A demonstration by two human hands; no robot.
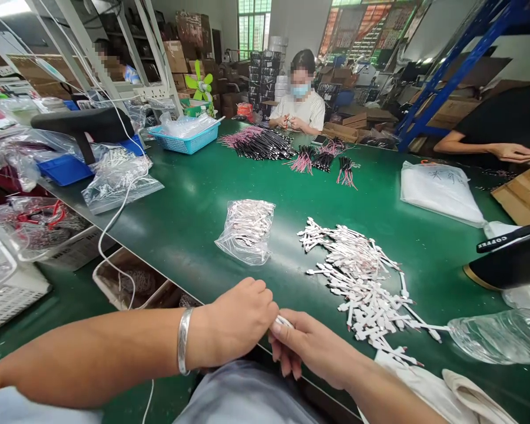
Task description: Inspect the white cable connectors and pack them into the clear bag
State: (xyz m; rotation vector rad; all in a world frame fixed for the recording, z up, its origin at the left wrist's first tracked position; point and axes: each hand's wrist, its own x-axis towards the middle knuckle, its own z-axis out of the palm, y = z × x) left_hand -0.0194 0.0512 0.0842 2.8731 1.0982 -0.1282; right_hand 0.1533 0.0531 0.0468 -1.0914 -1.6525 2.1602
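My right hand (307, 338) pinches a few short white connector cables (284, 321) between thumb and fingers, at the table's near edge. My left hand (232, 321), with a silver bangle at the wrist, is closed in a fist against the right fingertips; its curled fingers hide whatever lies inside. Ahead and to the right spreads a loose pile of short white cables (362, 271), with small white connectors and reddish wire ends. A clear plastic bag (249, 227) packed with similar white cables lies flat beyond my left hand.
Black-and-pink wire bundles (265, 144) lie at the far side, before a masked person (298, 100). A clear bottle (503, 335), black cup (507, 256) and white package (439, 191) stand right. A blue basket (185, 141) and white cord (115, 218) are left. Another person's arm (481, 144) works at right.
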